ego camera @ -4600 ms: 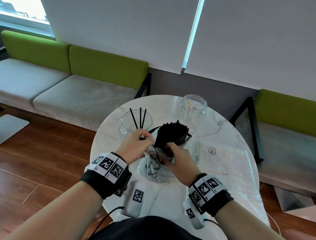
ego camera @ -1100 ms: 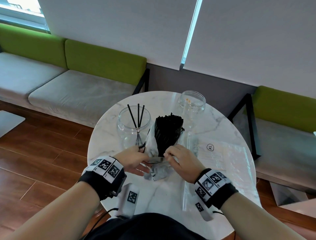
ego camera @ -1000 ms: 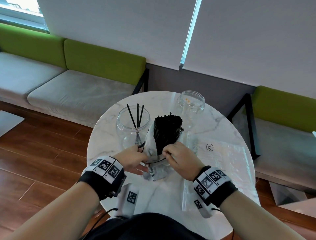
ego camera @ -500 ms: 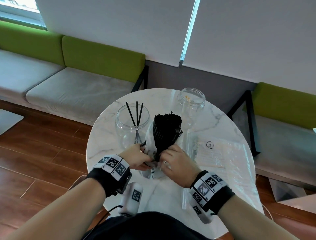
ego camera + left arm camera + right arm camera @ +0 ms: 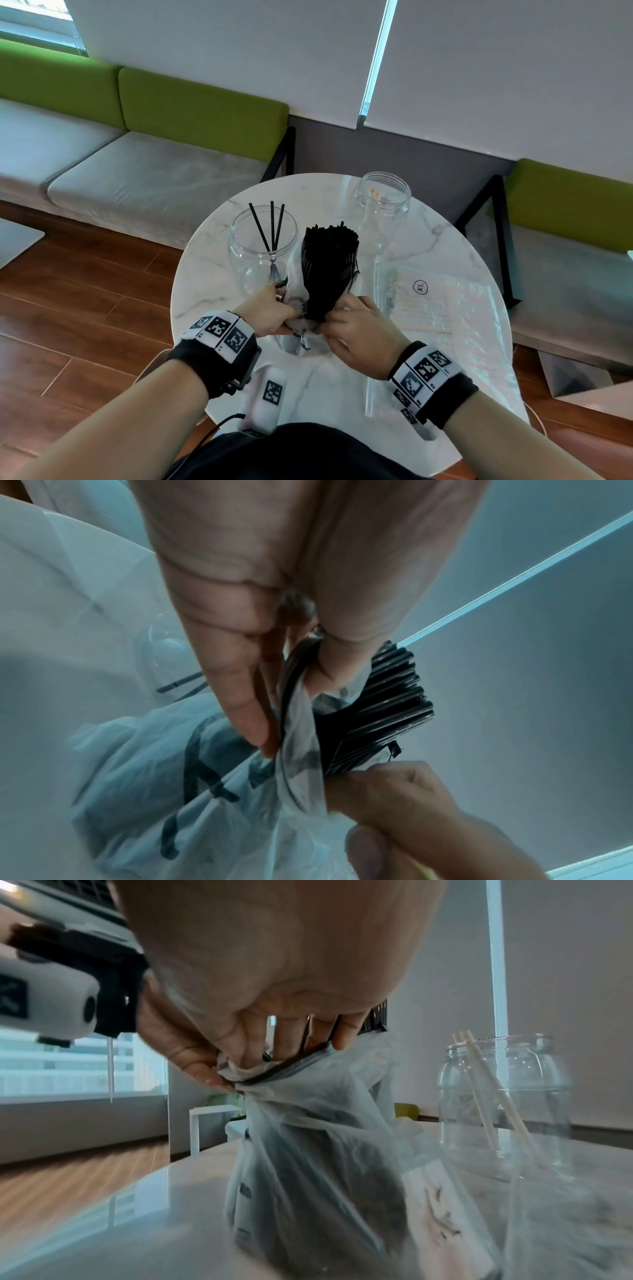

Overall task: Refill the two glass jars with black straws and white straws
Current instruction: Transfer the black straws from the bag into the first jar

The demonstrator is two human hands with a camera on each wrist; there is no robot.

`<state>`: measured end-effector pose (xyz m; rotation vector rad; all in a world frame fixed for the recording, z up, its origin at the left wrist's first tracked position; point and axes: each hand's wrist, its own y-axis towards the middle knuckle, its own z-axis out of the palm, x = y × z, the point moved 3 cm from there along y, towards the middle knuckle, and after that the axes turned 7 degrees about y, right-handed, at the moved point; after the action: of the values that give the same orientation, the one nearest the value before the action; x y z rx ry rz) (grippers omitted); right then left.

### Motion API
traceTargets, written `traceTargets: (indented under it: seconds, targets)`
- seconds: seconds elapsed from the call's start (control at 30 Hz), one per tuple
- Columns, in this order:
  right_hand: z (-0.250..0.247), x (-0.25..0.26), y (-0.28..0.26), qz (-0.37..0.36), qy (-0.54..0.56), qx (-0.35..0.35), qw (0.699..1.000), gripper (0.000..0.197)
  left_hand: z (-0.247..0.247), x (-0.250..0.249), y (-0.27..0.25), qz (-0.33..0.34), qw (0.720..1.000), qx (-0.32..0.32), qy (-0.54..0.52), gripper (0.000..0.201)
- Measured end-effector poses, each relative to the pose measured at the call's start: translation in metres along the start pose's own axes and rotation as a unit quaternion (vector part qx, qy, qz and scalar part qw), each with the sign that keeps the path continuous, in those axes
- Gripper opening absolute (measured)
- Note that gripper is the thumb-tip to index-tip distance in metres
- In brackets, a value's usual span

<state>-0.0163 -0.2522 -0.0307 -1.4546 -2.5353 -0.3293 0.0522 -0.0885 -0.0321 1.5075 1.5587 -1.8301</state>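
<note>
A thick bundle of black straws [image 5: 329, 265] [image 5: 387, 704] stands upright on the round marble table [image 5: 212, 274], its lower end inside a thin plastic bag [image 5: 301, 337] [image 5: 205, 777] [image 5: 325, 1150]. My left hand [image 5: 286, 303] [image 5: 291, 710] pinches the bag's bunched rim on the bundle's left. My right hand [image 5: 334, 315] [image 5: 274, 1064] pinches the rim on the right, where a thin dark band runs along it. The left glass jar [image 5: 263, 240] holds three black straws. The far right jar [image 5: 382, 202] [image 5: 503, 1104] holds two white straws.
A flat clear packet of white straws [image 5: 435, 305] marked XL lies on the table to the right of my hands. Grey and green benches stand behind the table on the left and right. The wooden floor lies to the left.
The bundle, tilted and deeper in the bag 4.6 s ago, now stands upright with the bag pushed down to its base. Both hands have drawn closer together at the rim.
</note>
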Motion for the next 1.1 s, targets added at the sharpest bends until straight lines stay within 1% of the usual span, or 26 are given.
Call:
traceTargets:
  seconds: [0.03, 0.13, 0.23, 0.27, 0.33, 0.4, 0.43, 0.5, 0.57, 0.6, 0.67, 0.73, 0.77, 0.8, 0.87, 0.9, 0.93, 1.0, 1.1]
  targets:
    - [0.001, -0.001, -0.002, -0.002, -0.004, 0.001, 1.000, 0.030, 0.000, 0.000, 0.000, 0.001, 1.000, 0.000, -0.017, 0.044]
    - [0.002, -0.003, -0.005, -0.017, -0.004, 0.000, 1.000, 0.032, 0.003, 0.003, 0.001, 0.006, 0.999, 0.001, -0.042, 0.031]
    - [0.007, -0.002, -0.005, -0.008, 0.010, 0.021, 1.000, 0.036, 0.008, 0.005, -0.001, 0.003, 0.999, 0.009, -0.042, 0.030]
    - [0.008, -0.001, -0.004, -0.001, 0.028, 0.025, 0.999, 0.037, 0.008, 0.006, 0.000, -0.003, 1.000, 0.008, -0.025, 0.037]
    - [0.011, 0.000, -0.001, 0.023, 0.063, 0.041, 0.997, 0.035, 0.010, 0.004, -0.001, -0.015, 0.999, 0.013, 0.030, 0.064]
    - [0.012, 0.000, 0.003, 0.062, 0.064, 0.049, 0.995, 0.034, 0.011, 0.004, 0.000, -0.017, 0.999, 0.012, 0.040, 0.083]
    - [0.012, 0.001, 0.004, 0.076, 0.055, 0.042, 0.995, 0.034, 0.011, 0.005, 0.003, -0.014, 0.999, 0.011, 0.028, 0.090]
    - [0.009, 0.004, 0.006, 0.067, 0.034, 0.000, 0.997, 0.027, 0.010, 0.006, 0.006, 0.001, 1.000, 0.010, 0.006, 0.094]
    - [0.010, 0.004, 0.004, 0.044, 0.039, -0.037, 0.998, 0.022, 0.007, 0.004, 0.005, 0.011, 1.000, -0.003, 0.014, 0.087]
    - [0.011, 0.003, 0.003, 0.033, 0.045, -0.045, 0.997, 0.024, 0.005, 0.005, 0.006, 0.015, 1.000, -0.008, 0.016, 0.080]
    - [0.010, 0.002, -0.001, 0.024, 0.070, -0.040, 0.996, 0.027, 0.004, 0.007, 0.006, 0.020, 1.000, -0.007, 0.004, 0.066]
    - [0.006, 0.003, -0.004, 0.021, 0.103, -0.028, 0.994, 0.028, 0.004, 0.008, 0.007, 0.025, 1.000, -0.005, 0.010, 0.059]
    - [0.004, 0.003, -0.004, 0.030, 0.122, -0.024, 0.992, 0.030, 0.004, 0.010, 0.009, 0.028, 0.999, -0.008, 0.016, 0.058]
    - [0.001, 0.002, -0.003, 0.057, 0.142, -0.024, 0.988, 0.029, 0.003, 0.011, 0.011, 0.029, 0.999, -0.011, 0.022, 0.058]
    - [-0.005, -0.004, -0.003, 0.118, 0.161, -0.054, 0.978, 0.025, 0.002, 0.012, 0.013, 0.028, 0.999, -0.011, 0.028, 0.053]
    - [-0.007, -0.006, -0.001, 0.130, 0.162, -0.068, 0.976, 0.026, 0.002, 0.011, 0.014, 0.026, 0.999, -0.009, 0.026, 0.051]
    - [-0.008, -0.007, 0.001, 0.135, 0.159, -0.067, 0.976, 0.029, 0.001, 0.011, 0.014, 0.025, 0.999, -0.007, 0.025, 0.048]
    - [-0.006, -0.009, 0.008, 0.152, 0.142, -0.030, 0.978, 0.035, 0.001, 0.010, 0.013, 0.025, 0.999, -0.003, 0.032, 0.042]
    - [-0.005, -0.005, 0.020, 0.171, 0.080, 0.017, 0.982, 0.034, 0.001, 0.006, 0.011, 0.041, 0.997, -0.001, 0.066, 0.037]
